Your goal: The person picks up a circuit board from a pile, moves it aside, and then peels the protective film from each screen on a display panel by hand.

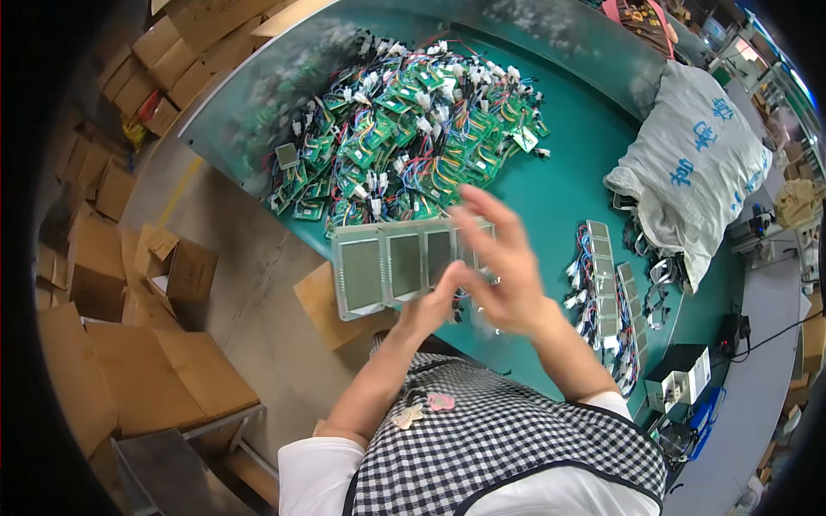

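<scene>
In front of my body, my left hand [428,308] grips the lower edge of a panel of joined circuit boards [385,227]. The panel carries several grey LCD screens side by side and is held tilted, facing me. Over its right end is my right hand [506,279], smeared by motion, with its fingers stretched out and apart. That hand covers part of the panel's right end, so I cannot tell whether it touches it. Just beyond the panel lies a large heap of green circuit boards [379,142] with coloured wires and white connectors.
The boards lie on a green worktable [564,185] with a raised rim. To the right are strips of screen boards [601,275] with wires and a stuffed white woven sack [688,155]. A small white-and-black box [678,378] stands nearer. Cardboard boxes [146,361] crowd the left.
</scene>
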Demonstrator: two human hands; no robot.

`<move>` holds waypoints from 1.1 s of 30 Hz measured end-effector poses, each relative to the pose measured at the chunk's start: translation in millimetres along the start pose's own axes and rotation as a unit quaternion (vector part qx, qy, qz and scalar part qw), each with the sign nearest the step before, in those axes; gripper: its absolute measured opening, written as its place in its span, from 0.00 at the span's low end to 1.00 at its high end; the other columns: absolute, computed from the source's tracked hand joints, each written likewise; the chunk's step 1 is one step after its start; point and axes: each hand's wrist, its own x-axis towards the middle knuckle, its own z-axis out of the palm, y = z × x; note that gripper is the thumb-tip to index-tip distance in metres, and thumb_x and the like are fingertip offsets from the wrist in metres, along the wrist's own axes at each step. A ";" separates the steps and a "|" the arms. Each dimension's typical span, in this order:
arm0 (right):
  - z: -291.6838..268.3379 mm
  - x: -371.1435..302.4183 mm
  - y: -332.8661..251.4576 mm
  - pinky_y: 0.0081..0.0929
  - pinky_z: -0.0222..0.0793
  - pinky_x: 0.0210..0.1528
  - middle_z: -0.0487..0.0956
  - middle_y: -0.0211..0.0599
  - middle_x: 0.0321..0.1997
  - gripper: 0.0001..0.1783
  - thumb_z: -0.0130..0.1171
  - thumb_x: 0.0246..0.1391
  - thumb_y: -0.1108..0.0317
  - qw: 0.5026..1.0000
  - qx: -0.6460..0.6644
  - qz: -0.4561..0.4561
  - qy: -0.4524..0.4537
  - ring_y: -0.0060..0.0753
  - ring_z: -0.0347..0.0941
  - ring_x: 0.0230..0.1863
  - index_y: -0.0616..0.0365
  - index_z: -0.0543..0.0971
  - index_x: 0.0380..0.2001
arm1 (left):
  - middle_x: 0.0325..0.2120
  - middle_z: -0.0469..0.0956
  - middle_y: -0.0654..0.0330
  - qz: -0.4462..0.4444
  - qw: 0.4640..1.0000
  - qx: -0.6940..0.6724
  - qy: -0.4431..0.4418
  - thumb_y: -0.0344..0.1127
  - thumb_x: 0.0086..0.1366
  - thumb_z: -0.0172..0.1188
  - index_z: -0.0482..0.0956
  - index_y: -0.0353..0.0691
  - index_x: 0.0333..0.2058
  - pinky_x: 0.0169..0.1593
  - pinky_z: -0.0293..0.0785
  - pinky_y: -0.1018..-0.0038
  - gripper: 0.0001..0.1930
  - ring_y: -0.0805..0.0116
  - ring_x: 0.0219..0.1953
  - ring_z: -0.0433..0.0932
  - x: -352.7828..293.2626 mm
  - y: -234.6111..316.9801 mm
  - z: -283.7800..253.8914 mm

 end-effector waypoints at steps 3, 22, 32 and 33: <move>33.7 27.5 -12.2 0.41 0.50 0.55 0.57 0.43 0.58 0.29 0.57 0.36 0.71 0.995 -0.038 -0.082 -0.037 0.44 0.55 0.56 0.55 0.67 0.48 | 0.50 0.60 0.54 0.030 0.865 -0.500 -0.020 0.31 0.59 0.49 0.54 0.35 0.53 0.49 0.62 0.71 0.24 0.70 0.49 0.62 3.1 22.7 21.6; 54.3 28.9 -16.1 0.29 0.54 0.28 0.63 0.32 0.20 0.23 0.63 0.29 0.48 0.997 -0.052 -0.049 -0.017 0.35 0.62 0.25 0.54 0.67 0.16 | 0.50 0.58 0.54 0.093 0.970 -0.224 -0.027 0.30 0.57 0.50 0.52 0.35 0.52 0.49 0.60 0.72 0.25 0.69 0.51 0.59 10.6 -3.2 8.6; 48.5 38.9 -8.1 0.33 0.58 0.25 0.66 0.35 0.20 0.12 0.62 0.34 0.67 0.990 0.077 0.029 -0.115 0.38 0.64 0.24 0.56 0.68 0.16 | 0.50 0.57 0.54 0.116 0.991 -0.060 -0.034 0.29 0.57 0.51 0.52 0.34 0.52 0.50 0.60 0.72 0.26 0.69 0.52 0.58 8.2 -10.4 4.2; 45.6 38.1 -7.2 0.33 0.58 0.25 0.66 0.35 0.20 0.12 0.62 0.34 0.67 0.990 0.078 0.029 -0.117 0.38 0.64 0.24 0.56 0.68 0.16 | 0.50 0.57 0.54 0.118 0.992 -0.043 -0.033 0.29 0.56 0.51 0.52 0.34 0.52 0.50 0.59 0.72 0.26 0.69 0.52 0.58 7.7 -11.3 3.1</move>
